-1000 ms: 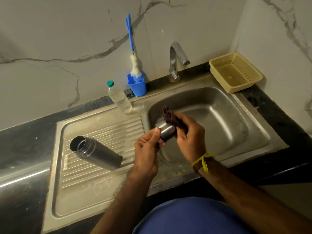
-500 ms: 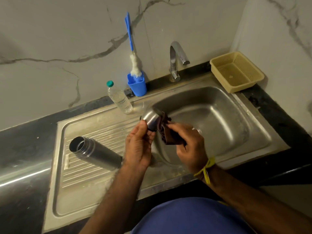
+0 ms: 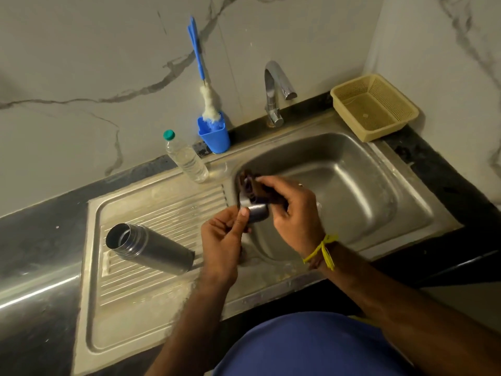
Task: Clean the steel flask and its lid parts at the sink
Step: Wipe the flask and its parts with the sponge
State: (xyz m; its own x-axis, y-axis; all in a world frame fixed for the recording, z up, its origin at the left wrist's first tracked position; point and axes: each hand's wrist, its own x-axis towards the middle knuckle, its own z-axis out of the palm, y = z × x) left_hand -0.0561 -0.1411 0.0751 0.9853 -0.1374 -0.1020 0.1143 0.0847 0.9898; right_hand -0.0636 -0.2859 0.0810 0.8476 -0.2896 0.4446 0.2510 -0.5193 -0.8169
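The steel flask (image 3: 151, 249) lies on its side on the ribbed drainboard (image 3: 162, 210), open mouth toward the left. Over the left edge of the sink basin (image 3: 352, 185), my left hand (image 3: 222, 240) pinches a small steel lid cup (image 3: 254, 211) from below. My right hand (image 3: 295, 210) presses a dark brown scrub pad (image 3: 250, 185) against the top of the cup. The pad and fingers hide the cup's upper part.
A tap (image 3: 273, 90) stands behind the basin, no water running. A blue holder (image 3: 215, 135) with a bottle brush (image 3: 208, 104) and a clear plastic bottle (image 3: 187, 158) stand by the wall. A beige plastic basket (image 3: 374, 107) sits at the back right corner.
The lid cup has been turned in my hands and now sits lower and to the right. The scrub pad has shifted from the cup's side onto its top. The flask has not moved.
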